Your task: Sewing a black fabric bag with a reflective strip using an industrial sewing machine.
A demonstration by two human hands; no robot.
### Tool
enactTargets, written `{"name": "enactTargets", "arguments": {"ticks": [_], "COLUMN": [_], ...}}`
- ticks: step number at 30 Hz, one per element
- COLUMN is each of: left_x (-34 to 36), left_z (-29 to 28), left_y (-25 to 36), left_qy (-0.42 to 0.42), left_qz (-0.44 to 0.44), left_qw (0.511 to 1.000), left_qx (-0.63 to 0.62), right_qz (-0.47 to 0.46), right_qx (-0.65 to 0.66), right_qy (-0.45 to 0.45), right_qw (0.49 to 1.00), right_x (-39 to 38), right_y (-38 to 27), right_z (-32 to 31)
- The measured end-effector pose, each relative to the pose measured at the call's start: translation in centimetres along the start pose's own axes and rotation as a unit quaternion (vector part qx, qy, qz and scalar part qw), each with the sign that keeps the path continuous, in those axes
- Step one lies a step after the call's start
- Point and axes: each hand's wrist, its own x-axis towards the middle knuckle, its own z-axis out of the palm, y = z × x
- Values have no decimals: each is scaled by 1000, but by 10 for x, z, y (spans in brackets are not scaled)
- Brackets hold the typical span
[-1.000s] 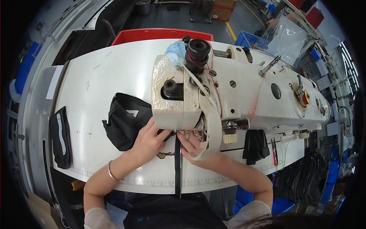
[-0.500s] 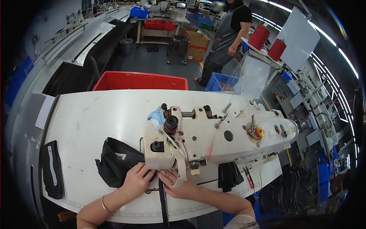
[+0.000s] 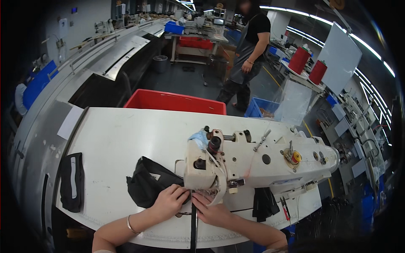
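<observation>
A white sewing machine [image 3: 257, 166] stands on a white worktop [image 3: 105, 130]. My left hand [image 3: 168, 201] has its fingers curled on black fabric just left of the needle area, beside a bunched black pouch [image 3: 147, 185]. My right hand [image 3: 211, 213] grips a long black zipper strip [image 3: 193, 230] under the machine head; its fingertips are partly hidden by the machine and a cream strap. A folded black piece with a pale stripe [image 3: 67, 185] lies at the left. Black straps [image 3: 263, 204] and red-handled snips [image 3: 284, 206] lie at the right.
A red bin [image 3: 175, 101] and a blue crate [image 3: 253, 109] sit beyond the worktop. A co-worker [image 3: 249, 55] in a grey apron stands in the aisle behind them. Red thread cones [image 3: 298, 61] are at the back right, and a metal rail structure [image 3: 42, 156] runs along the left.
My view has tilted up, bringing the aisle and co-worker into sight; the co-worker has shifted slightly leftward in the picture. My hands stay at the needle area with little visible movement.
</observation>
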Motion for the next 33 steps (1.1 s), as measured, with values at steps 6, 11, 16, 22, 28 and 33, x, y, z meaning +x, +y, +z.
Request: {"name": "enactTargets", "arguments": {"ticks": [6, 11, 16, 22, 28, 33], "left_x": [-5, -7, -6, -6, -7, -8], "left_z": [1, 4, 4, 3, 4, 5], "left_y": [-1, -1, -3, -2, -1, -2], "left_qy": [-15, -23, -33, -22, -3, -19], "left_qz": [-18, -29, -17, -19, -5, -5], "left_qw": [1000, 999, 999, 999, 1000, 1000], "left_qx": [-8, -15, -13, -18, -2, -5], "right_qz": [-8, 0, -20, -45, 6, 10], "right_qx": [17, 50, 9, -4, 54, 62], "right_qy": [42, 50, 32, 42, 19, 21], "right_qw": [999, 998, 999, 998, 998, 998], "right_x": [3, 1, 2, 2, -2, -2], "right_y": [0, 1, 3, 5, 2, 2], "right_z": [-2, -7, -9, -4, -1, -2]}}
